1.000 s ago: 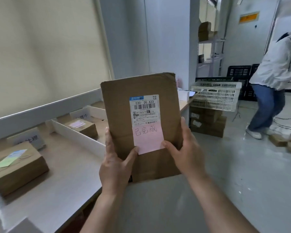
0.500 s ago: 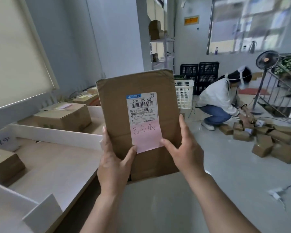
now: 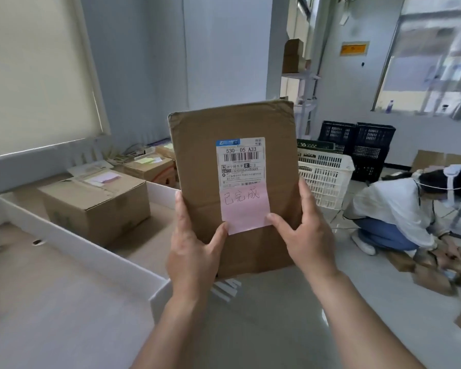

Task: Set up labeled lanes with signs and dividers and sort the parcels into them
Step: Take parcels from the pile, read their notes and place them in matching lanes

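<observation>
Both hands, left (image 3: pixel 194 251) and right (image 3: pixel 308 239), grip the upright parcel (image 3: pixel 234 161) at centre; its bottom edge hides behind them. Fine label print is unreadable. Bench (image 3: pixel 64 288) at 8 o'clock.

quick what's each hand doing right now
Left hand: grip on the lower left edge of the upright cardboard parcel, thumb by its pink note.
Right hand: grip on the parcel's lower right edge.

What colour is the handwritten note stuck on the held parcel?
Pink note, seen in the head view.
</observation>
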`<state>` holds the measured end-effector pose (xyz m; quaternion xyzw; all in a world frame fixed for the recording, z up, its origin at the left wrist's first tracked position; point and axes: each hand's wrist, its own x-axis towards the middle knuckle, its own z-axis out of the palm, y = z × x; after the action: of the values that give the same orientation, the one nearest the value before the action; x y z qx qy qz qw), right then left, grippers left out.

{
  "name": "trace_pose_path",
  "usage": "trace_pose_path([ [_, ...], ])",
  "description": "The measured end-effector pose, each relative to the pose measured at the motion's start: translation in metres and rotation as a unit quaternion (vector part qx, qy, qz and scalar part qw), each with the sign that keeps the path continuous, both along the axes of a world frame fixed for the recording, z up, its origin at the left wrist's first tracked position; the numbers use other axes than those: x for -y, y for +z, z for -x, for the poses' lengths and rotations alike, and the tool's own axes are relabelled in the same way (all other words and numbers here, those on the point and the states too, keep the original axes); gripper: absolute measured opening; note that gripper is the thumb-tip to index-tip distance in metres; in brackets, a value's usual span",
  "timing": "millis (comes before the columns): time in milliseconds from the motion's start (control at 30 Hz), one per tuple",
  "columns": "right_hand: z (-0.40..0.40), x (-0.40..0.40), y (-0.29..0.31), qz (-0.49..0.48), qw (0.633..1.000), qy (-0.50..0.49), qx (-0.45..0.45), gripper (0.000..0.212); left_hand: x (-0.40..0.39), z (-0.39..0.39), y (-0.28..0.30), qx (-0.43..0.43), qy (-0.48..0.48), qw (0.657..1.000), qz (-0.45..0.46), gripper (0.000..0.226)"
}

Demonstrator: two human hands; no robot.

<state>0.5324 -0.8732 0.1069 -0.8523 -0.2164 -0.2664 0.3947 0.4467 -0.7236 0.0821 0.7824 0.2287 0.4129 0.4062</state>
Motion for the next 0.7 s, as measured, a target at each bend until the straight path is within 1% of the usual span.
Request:
trace_pose_path([
  [100,-0.035,-0.032,-0.001,0.012,0.999,0.043,-0.018,0.088,-0.025,-0.022,-0.003,-0.020,0.038,0.999,0.008,0.099],
  [200,-0.072,-0.067,-0.003,0.054,0.993,0.096,-0.051,0.086,-0.051,-0.044,-0.009,-0.052,0.083,0.995,0.019,0.099],
  [400,-0.139,-0.147,-0.019,0.133,0.963,0.217,-0.090,0.085,-0.100,-0.082,-0.027,-0.133,0.201,0.968,0.070,0.099],
  [567,-0.200,-0.207,-0.032,0.201,0.914,0.315,-0.155,0.086,-0.127,-0.115,-0.034,-0.207,0.298,0.925,0.114,0.098],
  [700,-0.242,-0.241,-0.046,0.279,0.868,0.357,-0.203,0.089,-0.136,-0.141,-0.042,-0.272,0.331,0.884,0.184,0.098],
])
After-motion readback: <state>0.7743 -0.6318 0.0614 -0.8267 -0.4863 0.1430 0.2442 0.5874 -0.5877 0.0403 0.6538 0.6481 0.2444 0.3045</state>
